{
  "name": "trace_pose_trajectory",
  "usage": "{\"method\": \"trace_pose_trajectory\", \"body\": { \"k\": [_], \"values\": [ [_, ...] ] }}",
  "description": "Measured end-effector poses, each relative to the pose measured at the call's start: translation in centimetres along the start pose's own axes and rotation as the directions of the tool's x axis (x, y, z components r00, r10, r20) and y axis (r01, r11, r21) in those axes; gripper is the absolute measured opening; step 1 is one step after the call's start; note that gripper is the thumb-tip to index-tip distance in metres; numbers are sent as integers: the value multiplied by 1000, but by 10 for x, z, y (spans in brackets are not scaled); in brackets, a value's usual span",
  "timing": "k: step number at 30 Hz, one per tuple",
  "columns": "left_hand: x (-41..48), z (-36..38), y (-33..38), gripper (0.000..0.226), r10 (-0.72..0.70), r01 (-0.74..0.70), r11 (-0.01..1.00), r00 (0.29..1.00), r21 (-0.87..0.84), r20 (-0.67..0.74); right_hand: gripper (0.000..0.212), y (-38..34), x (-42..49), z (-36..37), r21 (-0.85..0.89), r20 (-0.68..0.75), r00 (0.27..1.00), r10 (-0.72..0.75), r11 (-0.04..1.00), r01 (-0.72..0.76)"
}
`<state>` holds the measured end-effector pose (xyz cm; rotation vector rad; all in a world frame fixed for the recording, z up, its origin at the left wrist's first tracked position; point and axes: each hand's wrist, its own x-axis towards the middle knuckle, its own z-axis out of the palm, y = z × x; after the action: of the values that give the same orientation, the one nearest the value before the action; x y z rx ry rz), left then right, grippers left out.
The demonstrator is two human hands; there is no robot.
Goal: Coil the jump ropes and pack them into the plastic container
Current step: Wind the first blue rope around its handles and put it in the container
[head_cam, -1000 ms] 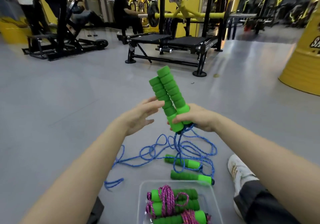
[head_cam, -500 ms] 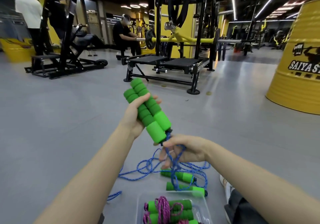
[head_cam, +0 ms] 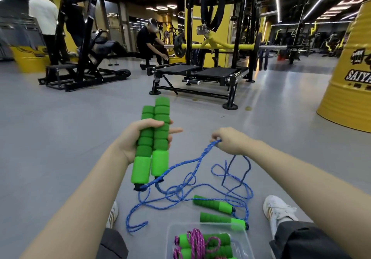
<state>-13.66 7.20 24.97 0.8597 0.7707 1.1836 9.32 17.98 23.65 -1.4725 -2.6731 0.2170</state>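
The paired handles (head_cam: 157, 162) are gripped upright in the left hand (head_cam: 132, 140) while the cord (head_cam: 180, 168) is pinched by the right hand (head_cam: 230, 141) and held out, presumably for winding; its slack is left on the floor (head_cam: 60, 138) beside the container (head_cam: 249, 242).

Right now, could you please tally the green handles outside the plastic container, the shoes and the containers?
Green handles in the left hand: 2
Green handles on the floor: 2
White shoes: 2
Plastic container: 1
Total: 7

Front of plastic container (head_cam: 170, 237) beyond bottom edge
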Motion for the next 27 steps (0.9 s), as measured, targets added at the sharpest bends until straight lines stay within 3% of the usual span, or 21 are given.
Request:
{"method": "trace_pose_trajectory", "body": {
  "k": [5,9,10,12,14,17,19,21,24,27],
  "values": [
    [5,18,-7,50,-182,158,969,976,187,119,27,-49,11,-22,-17,-13,982,-189,982,189],
    [3,19,-11,44,-184,129,965,954,230,235,25,-60,8,-18,69,18,961,-276,959,274],
    [4,17,-11,45,-174,117,964,956,239,234,30,-61,7,-14,112,5,960,-281,954,278],
    [4,10,-10,46,-148,97,966,967,239,206,18,-53,12,-3,187,-30,967,-251,949,252],
    [0,-1,-7,44,-92,69,981,988,181,122,11,-33,17,6,143,-21,990,-140,980,142],
    [-8,-28,-3,25,42,-29,997,984,76,-171,15,8,17,9,100,-121,986,111,990,-99],
    [-11,-50,-2,8,127,-109,992,898,66,-422,17,27,15,1,246,-246,934,260,949,-199],
    [-13,-71,-3,11,203,-192,978,766,84,-610,23,36,15,-10,353,-344,862,372,902,-249],
    [-17,-95,-7,12,240,-309,950,609,53,-756,15,35,17,-31,453,-477,778,408,873,-180],
    [-20,-97,-7,8,231,-258,962,611,85,-758,40,23,19,-47,674,-533,709,461,739,26]
  ]
}}
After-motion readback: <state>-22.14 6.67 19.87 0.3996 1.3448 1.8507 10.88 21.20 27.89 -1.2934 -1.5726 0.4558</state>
